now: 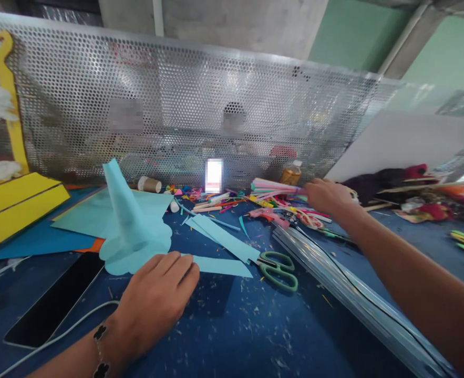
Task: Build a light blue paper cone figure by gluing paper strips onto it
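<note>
The left hand point(158, 287), fingers bent close together, covers the left end of the near light-blue paper strip point(222, 265), while the right hand point(328, 197) meets the far pastel stick bundle point(273, 188), both grips impossible to tell.

Light-blue paper cone point(126, 212): upright, tip leaning left, scalloped base flared out. Light-blue paper strip point(224, 266): flat, right of the cone, left end hidden, right end pointed. Pastel stick bundle point(273, 188): farther back, crosswise, fanned left.
</note>
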A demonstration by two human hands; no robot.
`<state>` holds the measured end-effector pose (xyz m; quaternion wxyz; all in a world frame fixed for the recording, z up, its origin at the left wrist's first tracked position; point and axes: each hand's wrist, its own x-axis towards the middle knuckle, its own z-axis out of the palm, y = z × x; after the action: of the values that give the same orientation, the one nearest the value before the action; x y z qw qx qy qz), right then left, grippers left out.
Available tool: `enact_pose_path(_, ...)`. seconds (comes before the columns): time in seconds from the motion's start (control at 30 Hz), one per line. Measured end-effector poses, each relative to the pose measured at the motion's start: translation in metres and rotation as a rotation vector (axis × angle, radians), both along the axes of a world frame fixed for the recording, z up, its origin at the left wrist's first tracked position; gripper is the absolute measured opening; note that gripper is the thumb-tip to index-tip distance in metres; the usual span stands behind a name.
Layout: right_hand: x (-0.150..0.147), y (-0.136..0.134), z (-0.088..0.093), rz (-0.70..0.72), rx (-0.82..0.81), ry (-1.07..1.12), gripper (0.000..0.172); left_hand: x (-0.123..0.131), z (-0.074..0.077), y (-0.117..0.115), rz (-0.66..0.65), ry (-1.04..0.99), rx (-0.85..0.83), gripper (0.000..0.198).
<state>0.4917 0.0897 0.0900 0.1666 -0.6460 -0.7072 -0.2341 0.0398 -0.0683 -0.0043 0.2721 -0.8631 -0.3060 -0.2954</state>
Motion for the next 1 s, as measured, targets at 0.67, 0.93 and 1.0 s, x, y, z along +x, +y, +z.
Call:
enact_pose_path(0.67, -0.217, -0.136, -0.075, 0.966, 0.109, -0.187, 0.018, 0.013, -0.004, -0.001, -0.042, -0.060, -0.112, 0.016)
enact_pose_path(0.93, -0.219, -0.143, -0.068, 0.992, 0.189, -0.211, 0.018, 0.014, -0.003, -0.002, -0.059, -0.117, -0.230, 0.015)
enact_pose_path(1.0, -0.219, -0.144, -0.067, 0.994, 0.199, -0.202, 0.020, 0.014, -0.003, -0.002, -0.066, -0.123, -0.239, 0.014)
